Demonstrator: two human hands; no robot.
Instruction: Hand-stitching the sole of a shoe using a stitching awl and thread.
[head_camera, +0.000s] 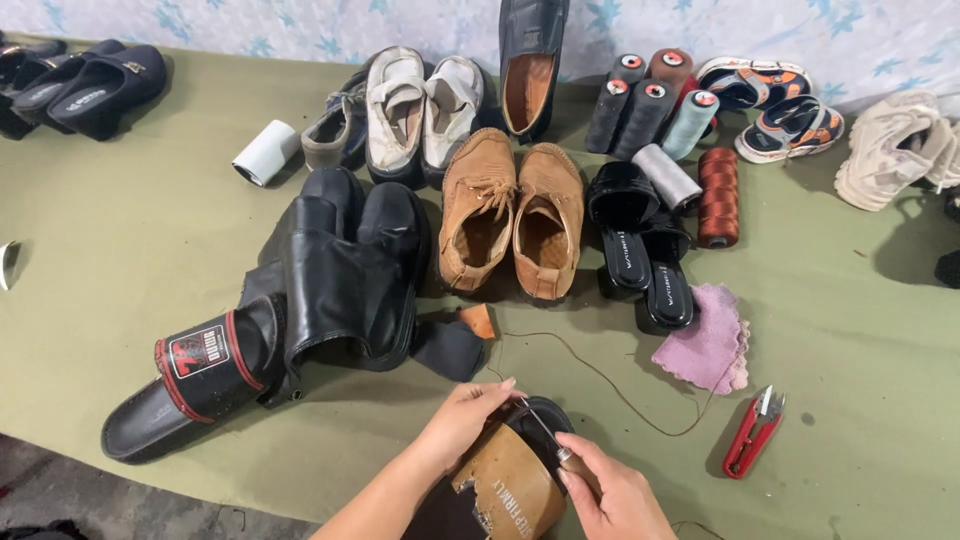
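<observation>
My left hand (462, 420) grips the toe end of a worn shoe (500, 490) with a peeling tan insole, at the bottom centre. A thin metal awl (545, 428) is pinched in my right hand (610, 495), its tip touching the shoe's dark upper. A brown thread (610, 385) runs from the shoe across the green mat toward the pink cloth (708, 340). Red thread snips (752, 432) lie to the right of my hands.
Ahead lie black boots (350, 270), a black-and-red slide (190, 375), tan suede shoes (510, 215), black sandals (640, 255), white shoes (420, 105), a leaning black loafer (530, 60) and several thread spools (665, 120). More footwear sits at both far corners.
</observation>
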